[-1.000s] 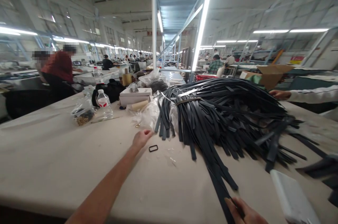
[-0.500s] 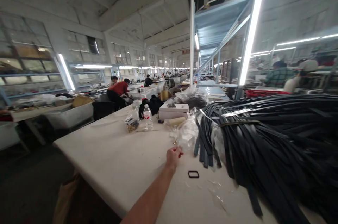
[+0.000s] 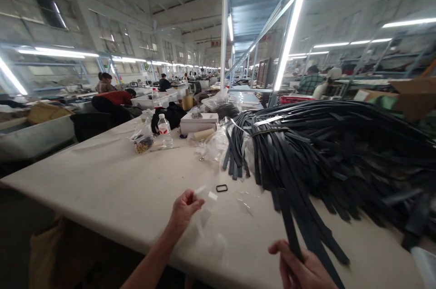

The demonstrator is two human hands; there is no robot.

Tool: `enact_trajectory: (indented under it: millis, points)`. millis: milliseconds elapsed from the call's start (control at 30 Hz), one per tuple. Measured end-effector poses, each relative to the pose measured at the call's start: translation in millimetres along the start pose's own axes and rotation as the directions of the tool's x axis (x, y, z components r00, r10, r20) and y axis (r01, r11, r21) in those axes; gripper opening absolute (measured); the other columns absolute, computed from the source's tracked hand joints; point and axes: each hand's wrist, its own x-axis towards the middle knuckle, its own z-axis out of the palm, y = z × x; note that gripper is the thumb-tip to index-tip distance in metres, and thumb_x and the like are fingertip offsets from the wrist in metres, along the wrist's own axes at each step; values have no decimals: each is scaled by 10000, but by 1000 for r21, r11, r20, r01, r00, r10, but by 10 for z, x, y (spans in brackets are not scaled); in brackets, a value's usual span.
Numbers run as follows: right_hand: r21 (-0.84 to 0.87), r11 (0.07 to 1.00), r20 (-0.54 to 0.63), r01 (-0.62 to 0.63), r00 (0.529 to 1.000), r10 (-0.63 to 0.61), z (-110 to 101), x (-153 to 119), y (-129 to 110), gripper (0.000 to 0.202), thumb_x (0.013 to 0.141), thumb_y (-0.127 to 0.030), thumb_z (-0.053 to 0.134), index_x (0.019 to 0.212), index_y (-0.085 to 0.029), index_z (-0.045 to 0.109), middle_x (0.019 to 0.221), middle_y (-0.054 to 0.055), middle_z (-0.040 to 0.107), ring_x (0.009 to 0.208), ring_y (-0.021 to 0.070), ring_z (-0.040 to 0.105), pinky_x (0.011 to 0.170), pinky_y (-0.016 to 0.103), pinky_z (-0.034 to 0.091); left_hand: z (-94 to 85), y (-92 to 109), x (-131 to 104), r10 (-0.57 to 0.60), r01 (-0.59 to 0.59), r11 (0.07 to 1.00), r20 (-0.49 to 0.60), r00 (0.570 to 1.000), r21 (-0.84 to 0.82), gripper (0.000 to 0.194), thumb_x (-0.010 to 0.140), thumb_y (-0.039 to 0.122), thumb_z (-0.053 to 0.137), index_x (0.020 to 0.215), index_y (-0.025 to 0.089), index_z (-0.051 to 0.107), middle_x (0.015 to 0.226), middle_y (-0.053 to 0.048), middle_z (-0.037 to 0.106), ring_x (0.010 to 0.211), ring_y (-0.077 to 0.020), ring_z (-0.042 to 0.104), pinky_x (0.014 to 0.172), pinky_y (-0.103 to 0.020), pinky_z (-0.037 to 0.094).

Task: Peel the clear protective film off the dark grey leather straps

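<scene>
My left hand [image 3: 184, 209] is above the near part of the table, its thumb and fingers pinched on a clear plastic piece [image 3: 207, 230] with small white patches, like a thin bag. At the lower right, my right hand [image 3: 303, 268] is closed on the end of a black strap [image 3: 289, 223], which slants up toward the big bundle of black straps [image 3: 327, 143]. A black rectangular ring [image 3: 221, 188] lies flat on the table just beyond my left hand. Beside it are thin clear scraps [image 3: 245, 202].
Farther back on the table [image 3: 102, 166] stand a water bottle [image 3: 164, 131], a bag of small brass-coloured parts [image 3: 143, 142], a white box [image 3: 199, 123] and a tan roll [image 3: 203, 134]. A person in red [image 3: 114, 100] bends over at the left. A lit shelf frame [image 3: 293, 30] rises behind.
My left hand has come back toward me from beside the clear plastic heap and now holds a clear plastic piece. My right hand has come into view, holding a black strap. The view has swung right.
</scene>
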Motion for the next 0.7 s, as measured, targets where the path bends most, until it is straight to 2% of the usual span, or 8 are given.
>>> enact_trajectory:
  millis: [67,167,300,433,567,633,700]
  points:
    - [69,997,97,34,994,-40,243,147,-225,775,673,-878,495,868,-136,611,425,-39,502,336,65,357,345,185,298,14,26,20,34,-34,999,-15,999,21,491,503,468,900,583,165,521,520,77,483,505,-73,404,484,-188,313]
    - [105,992,202,68,975,-88,525,295,-487,694,743,-787,523,900,-116,606,439,-45,516,348,58,348,351,172,311,8,84,54,66,-65,998,-32,997,22,546,500,540,884,529,171,483,483,78,444,485,-69,366,479,-195,292]
    - [104,993,284,60,955,-87,808,414,-661,669,770,-725,525,962,-92,627,430,-46,516,355,63,317,345,176,329,-43,144,87,40,-41,999,-27,999,-36,583,598,632,799,517,176,445,473,70,421,471,-64,329,473,-203,260]
    - [38,998,298,53,953,-62,1120,514,-724,609,805,-620,543,1085,-85,629,450,-46,534,371,77,361,340,171,343,-38,166,129,-5,3,990,-16,1000,-139,577,634,607,794,561,191,400,489,87,372,457,-57,283,460,-209,222]
    - [-21,997,310,71,949,-61,1452,614,-685,612,769,-573,573,1109,-66,605,445,-53,507,374,107,448,307,177,337,87,183,152,7,-16,976,-38,999,-219,579,638,639,773,594,194,405,511,85,373,470,-60,289,477,-212,250]
    - [-55,994,291,94,954,-74,1561,684,-626,548,748,-552,581,1026,-81,617,434,-61,478,361,101,434,302,174,328,157,182,178,21,-32,969,-47,999,-244,598,617,678,761,598,195,408,511,85,360,471,-61,283,481,-216,255]
    - [-83,987,270,137,957,-110,1603,771,-563,414,738,-522,594,855,-126,620,414,-61,458,342,73,377,316,163,298,199,177,200,27,-38,964,-43,999,-265,614,605,708,746,604,198,404,514,88,338,467,-61,272,481,-218,255]
